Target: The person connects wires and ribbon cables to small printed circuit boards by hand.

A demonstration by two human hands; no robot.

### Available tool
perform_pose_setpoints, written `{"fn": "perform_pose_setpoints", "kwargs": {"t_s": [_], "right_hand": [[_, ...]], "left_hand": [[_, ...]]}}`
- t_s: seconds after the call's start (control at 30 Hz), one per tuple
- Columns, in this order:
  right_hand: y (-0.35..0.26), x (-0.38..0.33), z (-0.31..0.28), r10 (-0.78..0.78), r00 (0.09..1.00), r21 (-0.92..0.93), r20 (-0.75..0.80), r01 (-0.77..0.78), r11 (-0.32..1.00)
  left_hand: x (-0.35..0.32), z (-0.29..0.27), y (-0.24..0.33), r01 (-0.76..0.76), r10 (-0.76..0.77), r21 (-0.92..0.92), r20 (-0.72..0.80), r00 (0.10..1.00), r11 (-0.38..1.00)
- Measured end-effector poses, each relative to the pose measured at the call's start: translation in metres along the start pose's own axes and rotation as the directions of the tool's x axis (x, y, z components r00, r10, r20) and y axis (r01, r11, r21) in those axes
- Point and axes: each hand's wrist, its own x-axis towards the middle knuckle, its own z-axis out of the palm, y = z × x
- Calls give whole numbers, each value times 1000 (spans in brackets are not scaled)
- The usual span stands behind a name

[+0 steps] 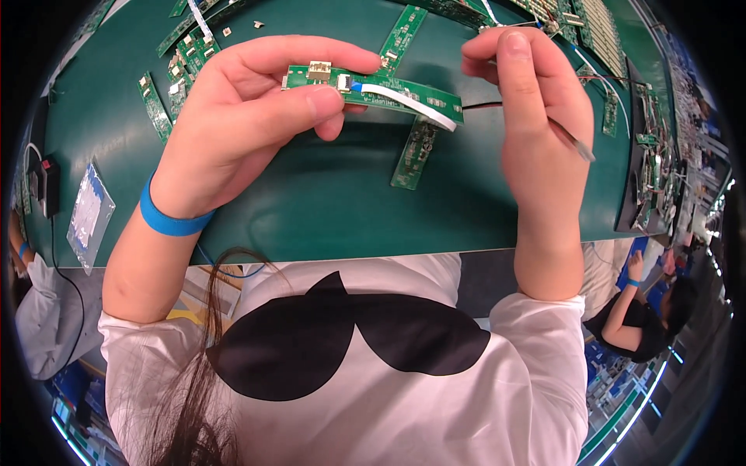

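Observation:
My left hand [245, 116], with a blue band at the wrist, pinches the left part of a narrow green circuit board [420, 95] above the table. On this board, a white flat ribbon cable [408, 101] with a blue end sits at a small connector and curves to the right. Closed fingers of my right hand [536, 93] grip slim metal tweezers [573, 141]; their dark, thin front points toward the board's right end. Whether the tips touch the board I cannot tell. Below the held board lies another green board [414, 155], and one more board [404, 35] lies behind it.
Several green boards [155, 105] lie at the left of the green table [326, 210]. A clear bag [91, 203] and a black box with a cable [48, 186] are at the left edge. Piled boards [653, 171] stand right. Another person [637, 318] is at the far right.

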Motion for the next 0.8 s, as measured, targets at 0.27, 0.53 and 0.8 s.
{"fn": "perform_pose_setpoints", "kwargs": {"t_s": [0.27,0.53,0.8], "right_hand": [[-7,-2,-2,36,982,401,185,-108,910],[-7,1,-10,-314,902,196,297,264,944],[-3,0,-1,-636,742,-63,213,660,749]], "left_hand": [[-1,15,-5,5,-10,-110,-48,999,994],[-5,18,2,-156,167,208,-37,985,966],[-6,19,-2,-105,134,227,-116,984,968]]}}
